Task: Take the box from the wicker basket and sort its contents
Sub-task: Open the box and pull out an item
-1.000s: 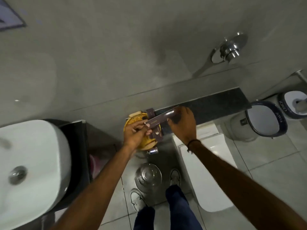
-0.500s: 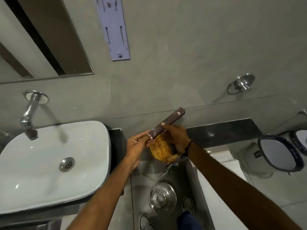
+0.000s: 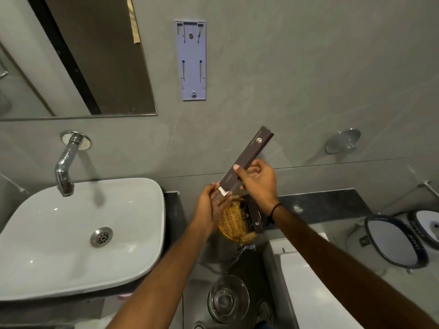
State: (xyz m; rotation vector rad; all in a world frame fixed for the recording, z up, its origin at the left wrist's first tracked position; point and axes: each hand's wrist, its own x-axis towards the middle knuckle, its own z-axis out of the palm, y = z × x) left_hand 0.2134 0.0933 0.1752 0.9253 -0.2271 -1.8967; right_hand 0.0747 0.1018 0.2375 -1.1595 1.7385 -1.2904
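Observation:
A long, slim dark brown box [image 3: 247, 160] is held up in front of the grey wall, tilted with its far end up and to the right. My right hand [image 3: 257, 184] grips its middle. My left hand [image 3: 212, 205] pinches the box's lower end, where a white flap [image 3: 222, 191] sticks out. Below the hands, a round wicker basket [image 3: 231, 222] stands on the dark ledge and still holds other dark brown boxes [image 3: 253, 216].
A white sink [image 3: 78, 236] with a chrome tap [image 3: 65, 167] is at the left. A dark stone ledge [image 3: 320, 205] runs right of the basket. Below are a white toilet cistern [image 3: 306, 281], a steel lidded bin [image 3: 228, 298], and two bins [image 3: 394, 243] at right.
The box has been lifted out of the basket and raised higher, tilted more steeply. The left hand now pulls a white flap at its lower end. The view has tilted up toward the wall.

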